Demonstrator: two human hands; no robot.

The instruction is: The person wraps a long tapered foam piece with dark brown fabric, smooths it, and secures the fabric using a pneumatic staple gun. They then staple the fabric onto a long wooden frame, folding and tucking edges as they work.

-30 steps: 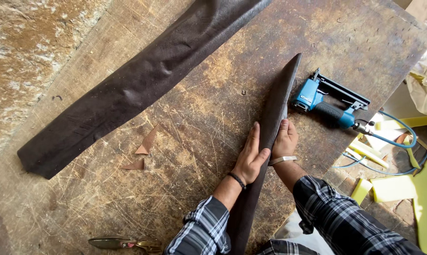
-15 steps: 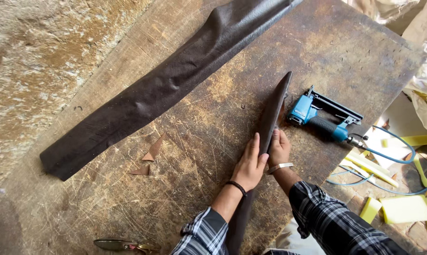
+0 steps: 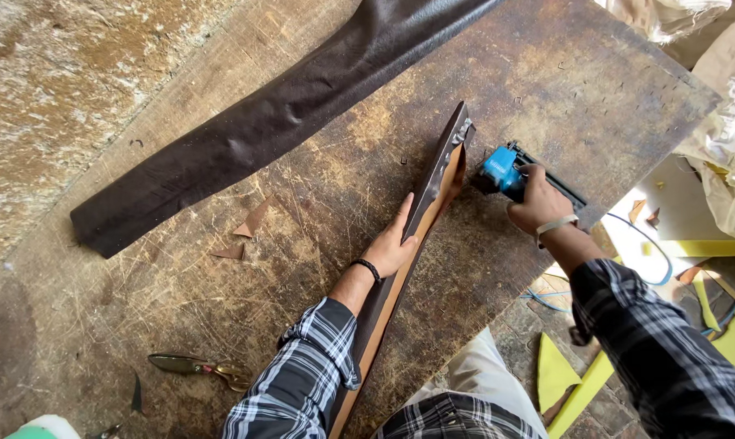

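A long narrow wooden strip [image 3: 432, 195] wrapped in dark brown leather stands tipped on its edge across the scratched wooden table [image 3: 221, 325]. My left hand [image 3: 393, 244] presses flat against its leather side and props it up. My right hand [image 3: 538, 202] is closed around a blue pneumatic staple gun [image 3: 502, 169] just right of the strip's far end. The gun's nose points toward the strip's bare wooden underside.
A long folded piece of dark brown leather [image 3: 278, 122] lies diagonally across the table's upper part. Small leather scraps [image 3: 250, 228] lie at the middle. Scissors [image 3: 197, 367] rest near the front edge. Yellow foam offcuts [image 3: 571, 382] and a hose [image 3: 652, 260] lie on the floor at right.
My right hand left the strip and took hold of the staple gun. The strip has been tipped up on edge, showing its wooden underside, with my left hand still on it.
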